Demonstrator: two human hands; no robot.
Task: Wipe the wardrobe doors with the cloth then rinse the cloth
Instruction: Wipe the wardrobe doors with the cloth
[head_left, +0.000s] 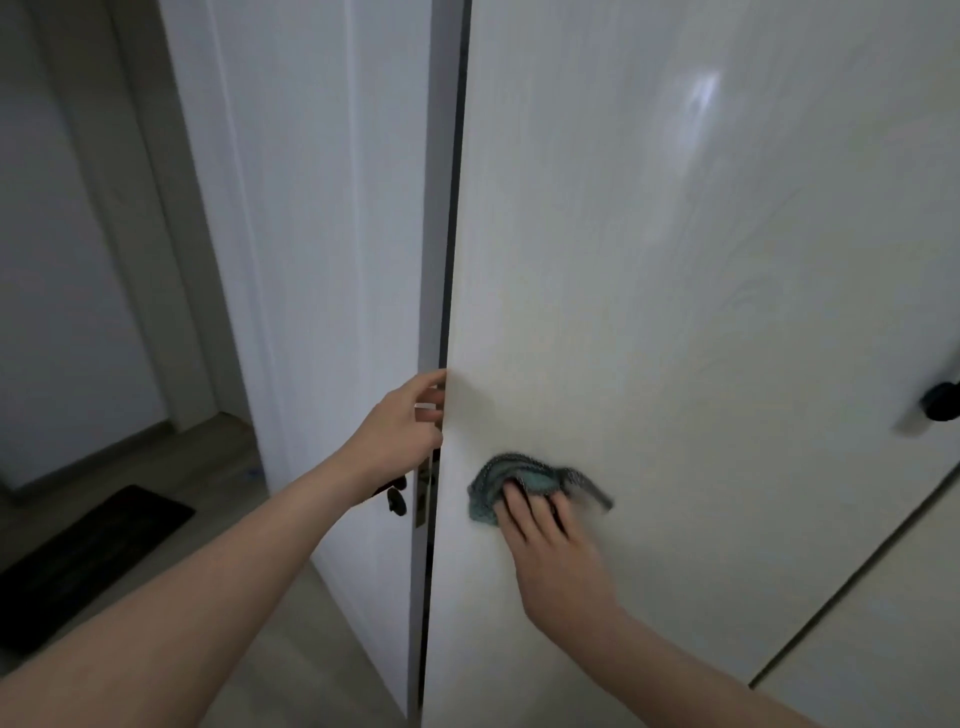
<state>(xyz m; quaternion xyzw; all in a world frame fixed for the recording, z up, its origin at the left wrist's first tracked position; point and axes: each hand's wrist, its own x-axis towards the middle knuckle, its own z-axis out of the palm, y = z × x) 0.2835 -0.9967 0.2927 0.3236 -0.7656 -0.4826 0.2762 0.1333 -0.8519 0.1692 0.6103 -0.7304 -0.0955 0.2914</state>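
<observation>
cloth, a bunched teal rag, sits low on the open wardrobe door, right of its free edge. right hand presses it flat, fingers straight and close together on top. left hand steadies the door, fingers curled round that edge. i judge firm overlapping strokes with the edge braced work best, so the panel doesn't swing. right of the cloth a black knob interrupts the sweep; left of the edge, a room door's black handle crowds the left hand.

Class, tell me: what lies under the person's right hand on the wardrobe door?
A bunched teal cloth lies under the right hand, pressed against the wardrobe door. The hand's fingers cover the cloth's middle, hiding it.
</observation>
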